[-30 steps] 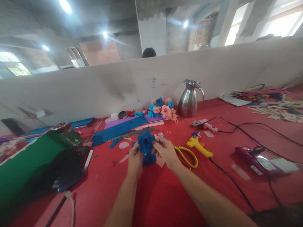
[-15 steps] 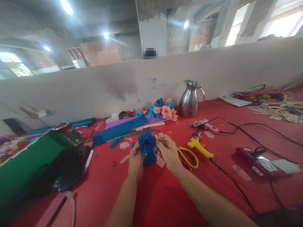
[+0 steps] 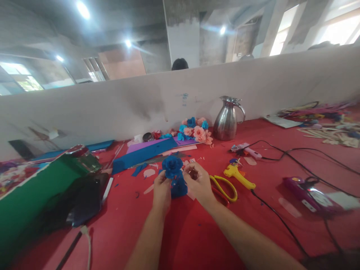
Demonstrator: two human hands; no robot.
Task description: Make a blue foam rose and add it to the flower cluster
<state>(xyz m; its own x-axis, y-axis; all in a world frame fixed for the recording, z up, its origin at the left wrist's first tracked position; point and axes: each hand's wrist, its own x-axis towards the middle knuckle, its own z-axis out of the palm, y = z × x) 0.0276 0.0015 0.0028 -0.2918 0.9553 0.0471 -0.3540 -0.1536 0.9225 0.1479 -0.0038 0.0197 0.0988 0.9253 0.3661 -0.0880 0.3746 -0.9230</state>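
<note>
A dark blue paper flower [image 3: 172, 165] with ruffled petals faces up over the red table. My left hand [image 3: 162, 187] is closed on its underside, thumb and fingers pinching below the petals. Just right of the bloom, my right hand [image 3: 199, 184] has thumb and forefinger pressed together; whatever sits between them is too small to make out. Under the hands lies a piece of blue paper [image 3: 179, 189]. Scissors with yellow and red handles [image 3: 229, 189] rest beside my right wrist, partly covered by it.
A yellow glue gun [image 3: 239, 177] and a pink one [image 3: 249, 150] trail black cords on the right, near a purple device [image 3: 309, 195]. Behind stand a steel jug [image 3: 225, 122] and pink and blue paper flowers [image 3: 199, 133]. At left are a green board [image 3: 36, 198] and a glass jar [image 3: 87, 161].
The blue flower has tipped a little and shifted slightly left. My right hand has drawn slightly away from its petals. The view has shifted slightly.
</note>
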